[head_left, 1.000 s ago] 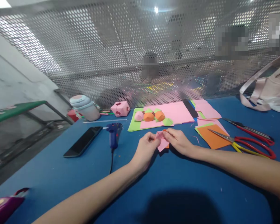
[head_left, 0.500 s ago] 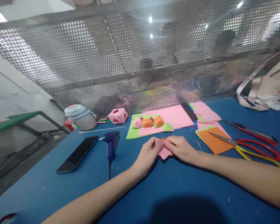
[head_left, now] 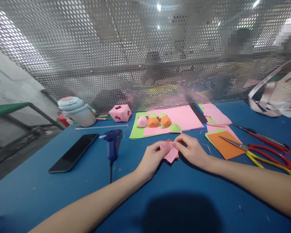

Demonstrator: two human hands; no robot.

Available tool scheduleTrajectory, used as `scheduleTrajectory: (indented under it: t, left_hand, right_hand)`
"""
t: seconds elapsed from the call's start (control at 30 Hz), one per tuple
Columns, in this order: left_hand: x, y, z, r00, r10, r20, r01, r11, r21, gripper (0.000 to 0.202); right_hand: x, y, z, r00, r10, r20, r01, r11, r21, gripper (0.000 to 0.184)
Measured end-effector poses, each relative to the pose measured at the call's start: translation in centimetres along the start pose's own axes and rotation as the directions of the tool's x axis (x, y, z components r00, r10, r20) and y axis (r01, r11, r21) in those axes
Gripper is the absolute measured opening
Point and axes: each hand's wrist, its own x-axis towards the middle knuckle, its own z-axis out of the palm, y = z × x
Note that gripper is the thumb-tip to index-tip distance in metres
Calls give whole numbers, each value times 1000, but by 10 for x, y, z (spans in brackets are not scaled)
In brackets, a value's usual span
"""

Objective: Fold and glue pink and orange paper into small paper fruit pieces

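Observation:
Between my hands, low over the blue table (head_left: 126, 200), is a pink paper square (head_left: 171, 156) with orange paper (head_left: 168, 141) showing behind its edges. My left hand (head_left: 153, 159) grips the left side of the pink paper, thumb on top. On the upper right edge of the same paper, my right hand (head_left: 191, 149) pinches with thumb and fingers. The undersides of the papers and some fingertips are hidden. Just beyond lie small folded paper shapes in pink (head_left: 142, 121), orange (head_left: 153, 122) and green (head_left: 175, 127), resting on sheets of coloured paper (head_left: 184, 117).
Left of my hands stand a blue glue gun (head_left: 113, 145) and a phone (head_left: 74, 152). Behind them are a cup (head_left: 79, 111) and a pink paper ball (head_left: 120, 113). At right lie scissors (head_left: 247, 149) on orange sheets (head_left: 224, 145), a cutter (head_left: 264, 137) and a bag (head_left: 278, 92). A perforated metal screen (head_left: 126, 58) borders the back.
My right hand has shifted slightly, its fingers arching up more at the edge of the pink paper. The left hand keeps its hold. The whole view has tilted a little.

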Motion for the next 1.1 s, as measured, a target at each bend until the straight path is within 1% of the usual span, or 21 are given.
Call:
scheduleTrajectory:
  t: [0.27,0.5,0.57,0.63,0.7,0.77,0.83,0.93,1.0,1.1]
  left_hand:
    - [2,-7,-1,1000,-14,-22,14,1000,13,22]
    - [2,-7,-1,998,-21,-61,20,1000,-7,18]
    - [1,-6,-1,996,-16,-83,15,1000,-7,17]
    - [0,-4,0,995,-5,-104,5,1000,2,17]
    - [-1,-1,1,993,9,-120,-4,999,42,16]
    - [-3,1,2,991,34,-133,-18,993,119,13]
    - [-4,3,3,988,65,-137,-37,979,201,10]
    - [-4,3,3,986,101,-131,-60,957,283,9]
    - [-4,4,3,987,92,-133,-49,953,298,8]
    - [-4,4,3,992,41,-120,-9,967,253,10]
  right_hand:
    - [1,5,1,998,-63,3,63,998,1,8]
    - [1,7,1,994,-113,-2,113,993,14,9]
    - [1,5,1,996,-89,-19,89,996,13,5]
    - [1,4,2,999,-29,-22,30,999,12,13]
    - [2,2,2,1000,23,18,-23,1000,3,16]
    - [2,2,3,997,32,69,-31,999,-18,13]
    - [2,3,4,997,-4,83,7,999,-42,16]
    - [0,5,5,994,-93,61,96,993,-64,16]
    - [-1,6,6,987,-149,58,153,985,-84,16]
    - [-1,6,5,973,-215,85,225,965,-137,15]
